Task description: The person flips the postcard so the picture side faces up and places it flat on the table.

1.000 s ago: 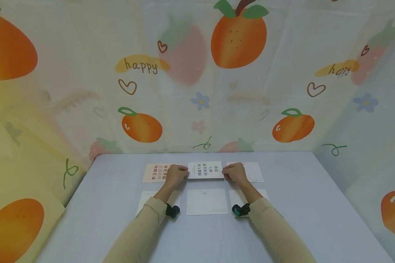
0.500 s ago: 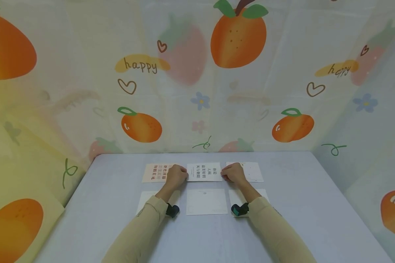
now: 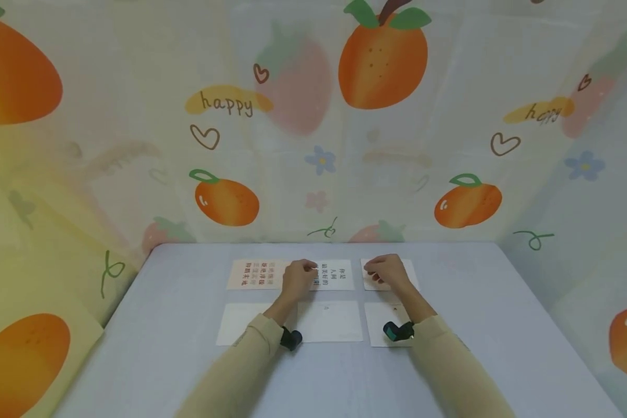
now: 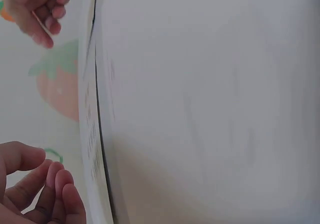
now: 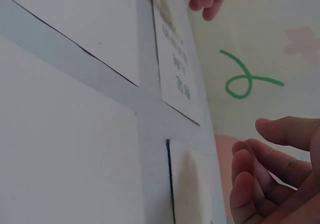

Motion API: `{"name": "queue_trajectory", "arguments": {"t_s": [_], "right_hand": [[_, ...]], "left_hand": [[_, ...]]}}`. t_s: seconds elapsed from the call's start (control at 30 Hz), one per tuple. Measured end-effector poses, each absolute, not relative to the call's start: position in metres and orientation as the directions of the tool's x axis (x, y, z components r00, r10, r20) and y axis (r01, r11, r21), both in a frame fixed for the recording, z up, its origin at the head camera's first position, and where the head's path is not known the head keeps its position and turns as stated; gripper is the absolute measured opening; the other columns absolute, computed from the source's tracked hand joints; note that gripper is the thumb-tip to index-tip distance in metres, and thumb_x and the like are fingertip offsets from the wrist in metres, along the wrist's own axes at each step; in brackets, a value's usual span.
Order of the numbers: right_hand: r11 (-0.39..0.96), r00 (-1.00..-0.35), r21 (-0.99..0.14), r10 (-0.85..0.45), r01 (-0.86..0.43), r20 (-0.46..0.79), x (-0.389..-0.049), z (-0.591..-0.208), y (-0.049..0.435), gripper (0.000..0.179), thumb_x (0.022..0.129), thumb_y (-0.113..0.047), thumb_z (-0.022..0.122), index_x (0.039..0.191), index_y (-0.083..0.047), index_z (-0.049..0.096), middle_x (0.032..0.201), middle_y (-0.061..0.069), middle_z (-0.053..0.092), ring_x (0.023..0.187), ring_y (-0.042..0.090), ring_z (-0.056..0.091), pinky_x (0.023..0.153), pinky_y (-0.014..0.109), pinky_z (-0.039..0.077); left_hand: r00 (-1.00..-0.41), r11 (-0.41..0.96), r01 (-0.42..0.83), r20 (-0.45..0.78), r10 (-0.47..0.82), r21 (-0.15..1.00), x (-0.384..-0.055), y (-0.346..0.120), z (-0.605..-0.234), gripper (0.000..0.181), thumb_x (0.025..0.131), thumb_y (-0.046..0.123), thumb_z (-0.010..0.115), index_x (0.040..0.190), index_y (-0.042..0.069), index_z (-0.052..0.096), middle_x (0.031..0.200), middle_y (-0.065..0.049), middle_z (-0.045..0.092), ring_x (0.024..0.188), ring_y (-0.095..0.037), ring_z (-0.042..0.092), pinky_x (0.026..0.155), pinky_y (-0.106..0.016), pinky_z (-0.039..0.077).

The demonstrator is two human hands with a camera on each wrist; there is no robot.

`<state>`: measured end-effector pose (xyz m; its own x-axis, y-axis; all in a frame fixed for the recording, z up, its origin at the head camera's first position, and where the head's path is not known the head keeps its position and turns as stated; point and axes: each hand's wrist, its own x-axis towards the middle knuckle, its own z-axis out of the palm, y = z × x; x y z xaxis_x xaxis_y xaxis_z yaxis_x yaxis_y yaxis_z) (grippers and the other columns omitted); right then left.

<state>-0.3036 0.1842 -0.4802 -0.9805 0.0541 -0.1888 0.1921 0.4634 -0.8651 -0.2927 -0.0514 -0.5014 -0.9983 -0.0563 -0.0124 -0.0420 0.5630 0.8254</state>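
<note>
My left hand [image 3: 299, 277] hovers over the left end of the back middle card [image 3: 341, 274], which has vertical dark lettering and lies flat. Its thumb and fingers [image 4: 65, 184] are loosely curled together with nothing between them. Above the back right card [image 3: 410, 274], mostly white, is my right hand [image 3: 389, 270]; in the right wrist view its thumb stands apart from its bent fingers [image 5: 243, 186], and it holds nothing. A cream card with red lettering [image 3: 253, 274] lies at the back left, close beside my left hand.
Three white cards form a front row: left [image 3: 240, 322], middle [image 3: 329, 322], right [image 3: 378, 325]. My forearms reach across this row, covering parts of the outer two. A fruit-printed curtain [image 3: 313, 191] stands behind the white table [image 3: 136, 360].
Both hands have let go of the back middle card, now flat on the table. Both have shifted right, the left over that card's left end, the right over the back right card.
</note>
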Motion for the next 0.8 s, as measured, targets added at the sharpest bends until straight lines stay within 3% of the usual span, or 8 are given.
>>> {"name": "queue_trajectory", "arguments": {"t_s": [0.3,0.57,0.8], "right_hand": [[0.453,-0.978,-0.867,0.07,0.208,-0.198,-0.299,-0.475,0.21,0.03,0.092,-0.018,0.064,0.108,0.006,0.069,0.092,0.017,0.071,0.072,0.019,0.063,0.067,0.028,0.054],[0.471,-0.966,-0.844,0.126,0.257,-0.225,-0.292,-0.477,0.24,0.033,0.092,-0.021,0.064,0.109,0.007,0.067,0.093,0.02,0.07,0.072,0.018,0.062,0.063,0.025,0.051],[0.546,-0.959,-0.789,0.19,0.282,-0.211,-0.291,-0.477,0.258,0.035,0.093,-0.02,0.062,0.113,0.009,0.065,0.096,0.021,0.069,0.073,0.018,0.06,0.062,0.022,0.052]], "left_hand": [[-1.0,0.527,-0.019,-0.023,0.001,0.85,-0.285,-0.013,-0.504,0.018,0.086,0.013,0.065,0.101,0.006,0.073,0.091,-0.007,0.072,0.078,-0.016,0.062,0.069,-0.027,0.047],[-0.997,0.424,-0.034,-0.062,0.053,0.905,-0.284,0.011,-0.503,0.022,0.085,0.012,0.066,0.104,0.001,0.071,0.091,-0.012,0.07,0.076,-0.016,0.063,0.064,-0.022,0.046],[-0.992,0.499,-0.019,-0.079,0.098,0.866,-0.293,0.029,-0.498,0.021,0.086,0.014,0.065,0.103,0.004,0.071,0.093,-0.008,0.071,0.076,-0.014,0.061,0.066,-0.022,0.047]]}}
